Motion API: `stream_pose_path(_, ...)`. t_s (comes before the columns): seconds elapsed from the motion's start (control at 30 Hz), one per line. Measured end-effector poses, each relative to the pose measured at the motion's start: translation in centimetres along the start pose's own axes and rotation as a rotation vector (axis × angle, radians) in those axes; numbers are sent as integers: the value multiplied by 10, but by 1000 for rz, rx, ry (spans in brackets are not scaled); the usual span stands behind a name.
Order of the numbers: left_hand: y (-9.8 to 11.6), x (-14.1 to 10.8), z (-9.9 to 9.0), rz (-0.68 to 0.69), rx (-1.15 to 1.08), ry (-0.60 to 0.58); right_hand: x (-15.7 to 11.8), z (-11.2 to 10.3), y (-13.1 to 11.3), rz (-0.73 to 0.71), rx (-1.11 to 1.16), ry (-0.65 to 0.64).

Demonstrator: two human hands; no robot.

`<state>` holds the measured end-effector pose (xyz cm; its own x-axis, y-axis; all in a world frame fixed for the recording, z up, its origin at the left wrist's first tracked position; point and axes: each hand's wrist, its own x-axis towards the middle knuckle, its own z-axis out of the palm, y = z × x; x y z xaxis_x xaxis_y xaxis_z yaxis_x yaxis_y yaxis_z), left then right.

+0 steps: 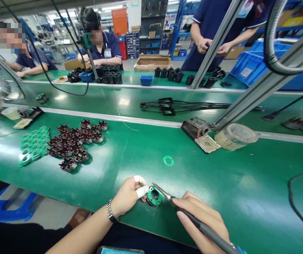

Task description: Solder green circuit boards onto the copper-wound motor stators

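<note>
My left hand (pixel 130 194), with white covers on the thumb and a finger, pinches a small motor stator (pixel 154 196) topped by a green ring-shaped circuit board. Thin wire ends hang from its lower side. In my right hand (pixel 201 218) is a soldering iron (pixel 191 211) with a dark grey handle, gripped like a pen. Its tip reaches the upper edge of the green board; whether it touches cannot be made out. A loose green ring board (pixel 168 161) lies flat on the table beyond the stator.
Several copper-wound stators (pixel 70 141) and a pile of green boards (pixel 35 144) lie at left. A soldering iron stand (pixel 196 127) and a round tub (pixel 236 137) stand at right. Black cables (pixel 188 105) lie on the conveyor strip. Co-workers sit and stand across the bench.
</note>
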<state>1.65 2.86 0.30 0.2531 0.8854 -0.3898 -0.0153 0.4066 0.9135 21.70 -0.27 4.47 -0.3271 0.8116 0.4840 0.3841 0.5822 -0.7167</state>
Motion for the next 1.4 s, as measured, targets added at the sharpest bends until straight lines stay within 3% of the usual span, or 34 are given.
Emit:
stream_pose_path(0.13,1,1,1,4,-9,-6,9,10,11,-56,-32,-43)
stream_pose_path(0.27,-2,-1,-1,38,-13,1,18,23,25,-74,-5,-238)
stream_pose_path(0.37,-7,-9,-10,93,23,4,18,27,31,-43,1,-292)
stream_pose_path(0.53,-13,-24,-22,192,263,-124,7,28,30,45,-52,-223)
stream_pose_path(0.6,-12,-24,-20,208,282,-125,3,29,29,65,-71,-183)
stream_pose_path(0.8,-9,-9,-6,88,59,-147,3,37,25,-78,-77,-42)
stream_pose_path(1.0,-11,-9,0,27,-62,-106,14,47,19,-184,-73,-49)
stream_pose_path(1.23,-12,-9,3,45,-93,-70,15,55,12,-97,-107,30)
stream_pose_path(1.4,-8,-6,1,6,-46,-88,13,31,12,-22,-71,66)
